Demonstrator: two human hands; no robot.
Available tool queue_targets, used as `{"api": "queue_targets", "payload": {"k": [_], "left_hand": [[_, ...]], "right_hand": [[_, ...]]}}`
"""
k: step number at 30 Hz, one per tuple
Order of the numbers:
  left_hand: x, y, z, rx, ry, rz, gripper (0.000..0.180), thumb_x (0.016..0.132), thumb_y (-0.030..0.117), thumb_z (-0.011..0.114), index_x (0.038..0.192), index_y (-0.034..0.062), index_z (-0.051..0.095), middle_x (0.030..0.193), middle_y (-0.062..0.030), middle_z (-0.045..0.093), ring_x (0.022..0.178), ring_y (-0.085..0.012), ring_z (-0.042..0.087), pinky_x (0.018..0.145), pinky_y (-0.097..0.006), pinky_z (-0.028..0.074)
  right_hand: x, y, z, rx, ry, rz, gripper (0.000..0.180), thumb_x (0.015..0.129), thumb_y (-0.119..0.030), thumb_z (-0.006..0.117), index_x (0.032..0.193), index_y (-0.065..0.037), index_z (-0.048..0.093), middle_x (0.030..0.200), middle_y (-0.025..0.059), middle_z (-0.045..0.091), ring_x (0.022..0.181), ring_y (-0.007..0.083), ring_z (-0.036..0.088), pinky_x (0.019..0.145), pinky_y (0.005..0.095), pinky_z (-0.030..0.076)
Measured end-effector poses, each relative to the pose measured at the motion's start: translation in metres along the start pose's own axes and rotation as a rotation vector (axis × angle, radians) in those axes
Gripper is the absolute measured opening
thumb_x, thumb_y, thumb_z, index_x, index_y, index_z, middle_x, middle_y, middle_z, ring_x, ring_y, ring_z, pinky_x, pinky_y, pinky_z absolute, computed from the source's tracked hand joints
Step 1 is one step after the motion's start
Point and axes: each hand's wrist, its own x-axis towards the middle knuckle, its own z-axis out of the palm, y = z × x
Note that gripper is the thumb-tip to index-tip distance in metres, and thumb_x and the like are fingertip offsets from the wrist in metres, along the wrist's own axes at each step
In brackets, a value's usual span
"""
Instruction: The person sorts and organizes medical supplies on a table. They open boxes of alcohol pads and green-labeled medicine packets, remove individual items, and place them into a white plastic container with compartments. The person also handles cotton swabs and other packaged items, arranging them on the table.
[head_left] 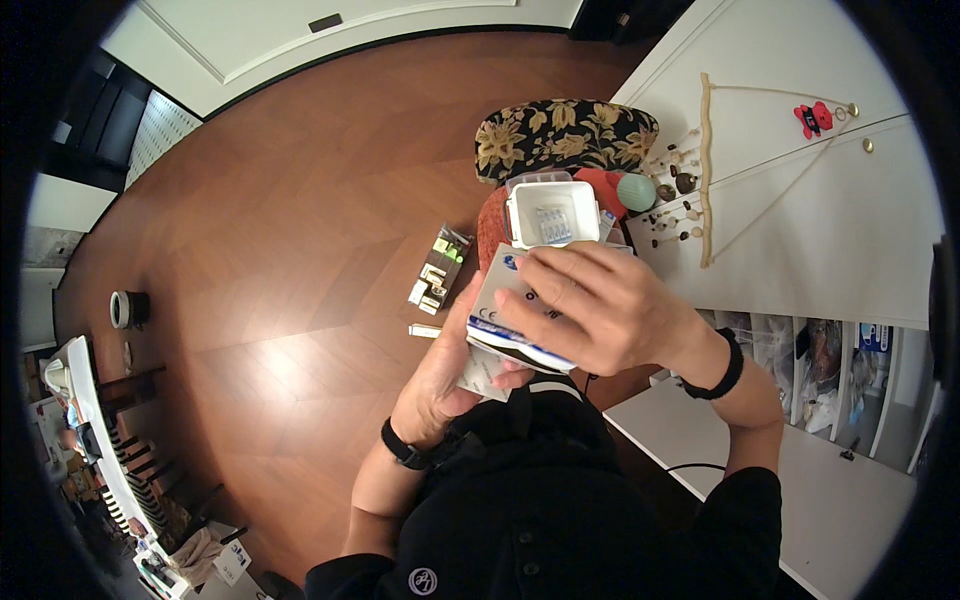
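— While the left hand (450,375) cups the white-and-blue box (515,320) from beneath, what is the right hand (600,310) doing?
— Clasping it from above, fingers spread. Looks like mid-handling.
— And past the fingertips?
— An open white container (553,213) just beyond. Any next move needs a steady two-handed grip, I'd judge.
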Motion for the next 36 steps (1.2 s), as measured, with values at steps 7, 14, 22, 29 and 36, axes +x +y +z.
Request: {"api": "queue_targets", "payload": {"k": [7,14,22,29,36], "left_hand": [[-0.004,0.002,-0.003,0.068,-0.136,0.072,0.088,0.098,0.071,0.026,0.15,-0.0006,0.036,0.118,-0.0425,0.057,0.078,-0.034,0.069,0.045,-0.023,0.048],[-0.005,0.006,-0.008,0.028,-0.124,0.179,0.079,0.098,0.07,0.031,0.146,0.0077,0.042,0.12,-0.0244,0.063,0.088,-0.0278,0.068,0.046,-0.026,0.047],[-0.012,0.011,-0.006,0.104,-0.023,0.272,0.061,0.102,0.063,0.036,0.137,0.0146,0.05,0.115,-0.0063,0.062,0.084,-0.0155,0.058,0.053,-0.024,0.042],[-0.013,0.014,-0.009,0.052,0.01,0.285,0.062,0.101,0.065,0.037,0.135,0.0145,0.051,0.114,-0.0063,0.062,0.085,-0.0166,0.056,0.054,-0.027,0.04],[-0.014,0.016,-0.017,0.07,-0.043,0.3,0.068,0.098,0.07,0.037,0.136,0.0144,0.05,0.114,-0.007,0.061,0.083,-0.0176,0.057,0.053,-0.028,0.04]], "right_hand": [[0.008,0.007,-0.011,0.907,0.43,0.935,0.026,0.094,-0.007,0.066,0.119,0.0,0.062,0.114,0.0121,0.067,0.094,0.0193,0.07,0.076,0.0297,0.057],[0.014,0.001,0.01,-0.104,0.382,0.475,0.036,0.074,0.005,0.07,0.107,-0.009,0.071,0.118,0.0099,0.066,0.12,0.0319,0.05,0.096,0.0404,0.044],[0.021,-0.001,-0.006,0.335,-0.043,0.353,0.021,0.071,-0.008,0.057,0.088,-0.007,0.07,0.111,0.0073,0.069,0.116,0.0352,0.045,0.099,0.0471,0.032],[0.021,0.011,-0.016,0.506,0.025,0.491,0.019,0.067,0.002,0.066,0.082,-0.007,0.061,0.103,0.0117,0.064,0.099,0.0303,0.047,0.093,0.0398,0.037],[0.016,0.007,0.0,0.758,-0.03,0.7,0.054,0.075,-0.014,0.061,0.128,-0.002,0.058,0.126,0.014,0.052,0.111,0.0257,0.048,0.099,0.0358,0.037]]}}
